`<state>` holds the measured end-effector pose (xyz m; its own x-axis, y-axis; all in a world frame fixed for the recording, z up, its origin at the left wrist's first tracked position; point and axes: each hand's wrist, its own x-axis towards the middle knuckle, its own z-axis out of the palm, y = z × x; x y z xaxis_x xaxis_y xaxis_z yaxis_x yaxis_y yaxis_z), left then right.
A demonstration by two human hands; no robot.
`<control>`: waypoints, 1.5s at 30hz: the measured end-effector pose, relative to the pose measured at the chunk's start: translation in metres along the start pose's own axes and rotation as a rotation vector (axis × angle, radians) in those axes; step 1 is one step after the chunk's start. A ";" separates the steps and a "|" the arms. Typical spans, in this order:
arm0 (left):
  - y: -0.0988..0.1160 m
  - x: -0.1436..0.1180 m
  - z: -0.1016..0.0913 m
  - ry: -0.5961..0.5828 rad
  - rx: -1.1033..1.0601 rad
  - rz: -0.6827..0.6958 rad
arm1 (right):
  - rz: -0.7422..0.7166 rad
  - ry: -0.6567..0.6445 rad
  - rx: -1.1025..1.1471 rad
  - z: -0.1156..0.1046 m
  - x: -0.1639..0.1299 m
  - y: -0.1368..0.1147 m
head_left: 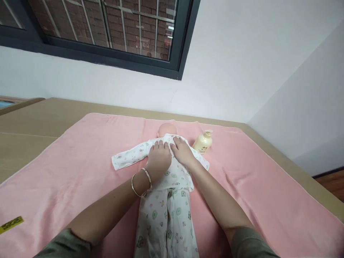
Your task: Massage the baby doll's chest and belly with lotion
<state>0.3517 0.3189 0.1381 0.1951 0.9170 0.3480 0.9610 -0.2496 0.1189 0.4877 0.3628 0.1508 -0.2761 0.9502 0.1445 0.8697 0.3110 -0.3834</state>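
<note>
Wall: a white wall [242,64] rises just behind the far edge of the bed, and a second white wall meets it at a corner on the right.
Window: a dark-framed window [107,32] with bars sits high at upper left, brick showing beyond it.
Bed: a tan surface [40,122] shows bare along the far edge, at the left and in a strip down the right side; wood floor shows past its right edge.
Blanket: a pink blanket [80,168] covers most of the bed; wide flat stretches lie open to the left and to the right of the doll.
Doll: a baby doll [166,128] lies on its back in the middle of the blanket, head toward the wall, in a white printed outfit [166,215] whose one sleeve stretches flat to the left.
Left hand: the left hand [159,157] lies palm down on the doll's chest, fingers close together and flat on the cloth, gripping nothing; two silver bangles [141,181] ring the wrist.
Right hand: the right hand [182,151] lies flat just beside the left one, touching it, fingers together and pressed on the garment near the collar.
Bottle: a pale yellow pump bottle [203,142] lies on the blanket just right of the doll's shoulder, near the right hand but apart from it.
Label: a yellow tag [11,224] lies at the blanket's near left edge, well apart from everything.
</note>
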 end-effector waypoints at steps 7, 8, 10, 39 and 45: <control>-0.023 0.018 -0.006 -0.018 -0.115 0.034 | -0.074 -0.062 -0.037 -0.017 -0.019 -0.020; -0.028 0.022 -0.007 -0.035 -0.141 0.053 | -0.080 -0.085 -0.034 -0.021 -0.021 -0.023; -0.036 0.027 -0.006 -0.067 -0.185 0.088 | -0.082 -0.111 -0.036 -0.026 -0.024 -0.025; -0.020 0.015 0.002 0.006 -0.141 0.038 | -0.043 -0.059 -0.054 0.003 -0.009 -0.013; -0.035 0.027 -0.002 -0.079 -0.174 0.031 | -0.105 -0.105 -0.056 -0.001 -0.021 -0.022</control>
<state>0.3230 0.3521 0.1454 0.2459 0.9279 0.2804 0.9070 -0.3223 0.2710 0.4744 0.3364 0.1568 -0.4054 0.9103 0.0839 0.8543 0.4099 -0.3195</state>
